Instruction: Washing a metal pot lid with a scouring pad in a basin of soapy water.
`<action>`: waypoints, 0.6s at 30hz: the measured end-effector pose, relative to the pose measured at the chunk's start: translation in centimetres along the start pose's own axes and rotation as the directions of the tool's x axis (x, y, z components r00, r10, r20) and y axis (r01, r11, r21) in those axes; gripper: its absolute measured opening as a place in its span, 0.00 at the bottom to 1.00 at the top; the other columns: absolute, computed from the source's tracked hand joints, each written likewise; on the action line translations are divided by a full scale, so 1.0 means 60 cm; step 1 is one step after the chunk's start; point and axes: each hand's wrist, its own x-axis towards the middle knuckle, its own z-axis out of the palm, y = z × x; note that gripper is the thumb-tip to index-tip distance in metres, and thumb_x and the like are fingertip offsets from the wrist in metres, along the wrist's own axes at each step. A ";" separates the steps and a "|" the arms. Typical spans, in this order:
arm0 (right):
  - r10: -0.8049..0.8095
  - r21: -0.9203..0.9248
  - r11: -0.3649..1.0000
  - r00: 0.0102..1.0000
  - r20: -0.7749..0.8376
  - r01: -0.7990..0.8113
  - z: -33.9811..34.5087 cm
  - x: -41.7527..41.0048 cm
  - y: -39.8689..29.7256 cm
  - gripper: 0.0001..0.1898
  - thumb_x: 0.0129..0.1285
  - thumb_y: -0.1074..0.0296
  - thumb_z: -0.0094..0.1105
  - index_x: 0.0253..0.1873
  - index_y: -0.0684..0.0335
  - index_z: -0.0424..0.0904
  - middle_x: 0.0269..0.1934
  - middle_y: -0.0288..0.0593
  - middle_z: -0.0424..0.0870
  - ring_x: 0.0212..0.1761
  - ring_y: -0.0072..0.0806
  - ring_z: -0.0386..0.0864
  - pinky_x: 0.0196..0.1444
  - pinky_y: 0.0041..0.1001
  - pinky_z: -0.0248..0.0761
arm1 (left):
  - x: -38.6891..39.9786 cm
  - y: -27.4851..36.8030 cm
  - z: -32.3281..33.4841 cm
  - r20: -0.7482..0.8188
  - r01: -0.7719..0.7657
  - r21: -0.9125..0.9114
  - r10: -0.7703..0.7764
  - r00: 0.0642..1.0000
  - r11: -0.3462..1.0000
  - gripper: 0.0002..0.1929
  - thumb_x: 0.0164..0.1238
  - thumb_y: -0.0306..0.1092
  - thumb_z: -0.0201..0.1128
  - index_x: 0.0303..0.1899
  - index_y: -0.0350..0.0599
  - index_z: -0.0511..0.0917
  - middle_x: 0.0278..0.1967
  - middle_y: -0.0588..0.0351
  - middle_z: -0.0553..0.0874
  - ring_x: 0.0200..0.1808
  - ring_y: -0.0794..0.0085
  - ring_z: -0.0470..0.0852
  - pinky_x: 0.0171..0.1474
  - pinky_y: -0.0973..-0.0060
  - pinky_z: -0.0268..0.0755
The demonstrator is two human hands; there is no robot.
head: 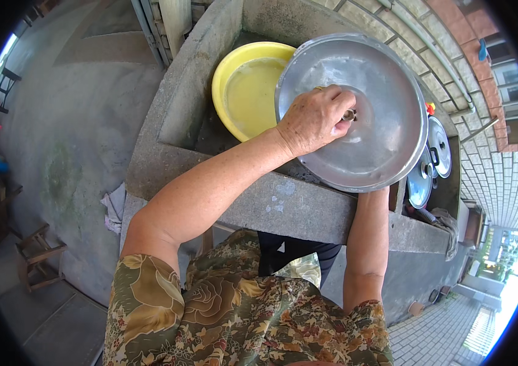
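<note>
A large, round aluminium pot lid is tilted over the right side of the yellow plastic basin. My left hand reaches across to the lid's middle, its fingers curled around the small metal knob. From the right, my forearm runs up behind the lid's lower edge; the lid hides my right hand, so its grip does not show. Cloudy water fills part of the basin, which sits inside a concrete sink.
Glass lids with dark handles lean in the sink's right compartment, behind a divider. A grey cloth drapes over the right front rim. Another cloth hangs at the left corner. Beyond it, a wooden stool stands on the floor.
</note>
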 end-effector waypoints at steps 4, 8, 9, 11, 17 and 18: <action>-0.054 0.140 0.988 0.995 -0.079 0.065 0.017 -0.006 -0.003 0.21 0.69 0.56 0.59 0.58 0.67 0.76 0.46 0.48 0.84 0.41 0.31 0.84 0.45 0.30 0.80 | 0.010 -0.004 -0.012 0.088 -0.059 0.120 0.048 0.995 0.991 0.20 0.53 0.34 0.74 0.47 0.49 0.76 0.37 0.60 0.83 0.42 0.67 0.84 0.49 0.70 0.73; -0.121 0.284 0.944 0.978 -0.170 0.166 0.040 -0.010 -0.008 0.21 0.69 0.56 0.58 0.59 0.67 0.76 0.46 0.48 0.84 0.41 0.31 0.84 0.45 0.31 0.80 | 0.025 -0.033 -0.021 -0.043 -0.132 0.325 0.154 0.987 0.936 0.24 0.57 0.44 0.72 0.53 0.51 0.75 0.49 0.58 0.81 0.55 0.64 0.77 0.62 0.64 0.63; -0.138 0.317 0.928 0.971 -0.197 0.196 0.045 -0.011 -0.010 0.21 0.70 0.57 0.58 0.59 0.67 0.76 0.46 0.48 0.84 0.41 0.31 0.84 0.45 0.31 0.80 | 0.036 -0.043 -0.031 -0.154 -0.078 0.395 0.150 0.977 0.915 0.24 0.60 0.48 0.69 0.54 0.49 0.75 0.51 0.55 0.79 0.57 0.64 0.76 0.61 0.63 0.65; -0.137 0.311 0.929 0.968 -0.210 0.199 0.015 -0.009 -0.010 0.21 0.70 0.57 0.57 0.59 0.67 0.76 0.46 0.48 0.84 0.41 0.32 0.84 0.45 0.31 0.80 | 0.034 -0.076 -0.041 -0.378 0.174 0.009 -0.158 0.912 0.985 0.24 0.60 0.43 0.70 0.54 0.47 0.73 0.47 0.52 0.79 0.55 0.60 0.75 0.61 0.56 0.64; -0.073 0.169 0.978 0.955 -0.287 0.126 -0.095 0.029 0.001 0.19 0.71 0.58 0.54 0.58 0.65 0.75 0.44 0.47 0.84 0.39 0.33 0.83 0.43 0.34 0.80 | 0.014 -0.057 -0.022 0.491 0.569 -0.822 -0.541 0.683 -0.028 0.25 0.64 0.25 0.60 0.63 0.38 0.66 0.52 0.48 0.79 0.54 0.62 0.79 0.59 0.63 0.73; -0.059 0.144 0.984 0.952 -0.300 0.106 -0.107 0.033 0.012 0.18 0.71 0.58 0.54 0.58 0.65 0.75 0.43 0.47 0.84 0.39 0.33 0.83 0.43 0.34 0.80 | 0.013 -0.048 -0.022 0.476 0.578 -0.816 -0.594 0.649 -0.022 0.23 0.65 0.19 0.56 0.62 0.37 0.67 0.53 0.47 0.79 0.55 0.61 0.79 0.60 0.61 0.73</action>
